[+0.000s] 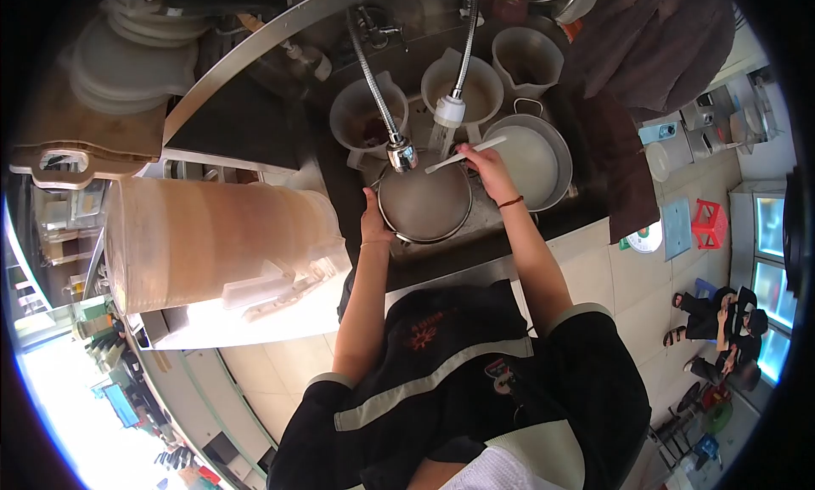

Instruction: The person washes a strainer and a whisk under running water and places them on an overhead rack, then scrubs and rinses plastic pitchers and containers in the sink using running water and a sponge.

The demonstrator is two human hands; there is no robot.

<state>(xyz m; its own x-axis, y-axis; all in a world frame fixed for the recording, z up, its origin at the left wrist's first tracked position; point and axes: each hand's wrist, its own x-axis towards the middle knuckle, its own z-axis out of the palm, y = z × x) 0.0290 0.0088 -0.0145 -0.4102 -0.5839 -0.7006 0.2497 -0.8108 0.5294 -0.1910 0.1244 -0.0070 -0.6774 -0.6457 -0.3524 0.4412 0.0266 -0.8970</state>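
Note:
A round, thin-rimmed metal sieve with a grey, mesh-like face is in the sink in front of me. My left hand is closed on its left rim, thumb up along the edge and fingers partly hidden beneath. My right hand grips a slim white tool, perhaps a brush or spatula, over the sieve's far right rim. Its far end is too small to make out. Just beyond, a white spray faucet head points down with water apparently running. A metal pot of cloudy whitish liquid stands right of my right hand.
Translucent pitchers line the back of the sink. A chrome faucet head hangs above the sieve. Left of the sink lies a large translucent bucket. Dark cloth drapes at the right. Another person sits far right.

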